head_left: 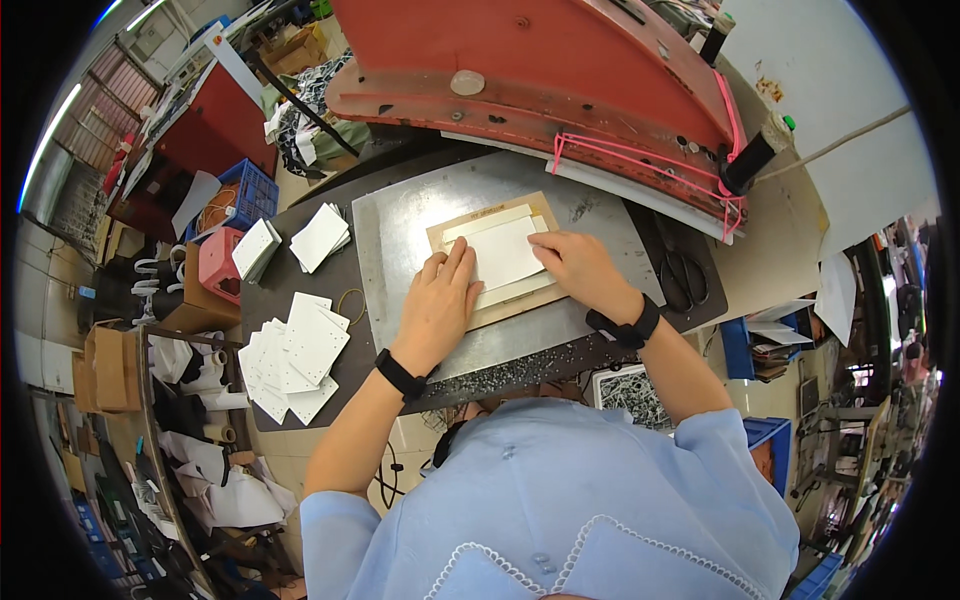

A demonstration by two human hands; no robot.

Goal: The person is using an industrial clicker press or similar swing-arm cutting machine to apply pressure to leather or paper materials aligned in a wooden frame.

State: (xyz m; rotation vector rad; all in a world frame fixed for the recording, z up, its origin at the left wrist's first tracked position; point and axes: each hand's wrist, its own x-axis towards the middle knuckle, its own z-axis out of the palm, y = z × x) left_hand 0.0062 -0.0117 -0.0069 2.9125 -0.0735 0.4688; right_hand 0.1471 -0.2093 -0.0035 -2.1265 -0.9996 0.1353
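Nearest, at the left of the dark bench, a fanned pile of white punched cards [292, 358] is seen. On the grey metal plate [400, 225] the left hand [437, 305] is laid flat, fingers together, on the edge of a white sheet stack [503, 252]; the right hand [580, 265] is pressed on its right edge, fingers curled. The stack rests on a tan board [520, 303]. Farther left, two small white card stacks [318, 236] lie beside a pink box [220, 262] and a blue crate [250, 190]. Beyond, a red press head [520, 50] overhangs.

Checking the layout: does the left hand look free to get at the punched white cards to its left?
Probably yes. The left hand rests on the white sheet, and nothing stands between it and the cards.
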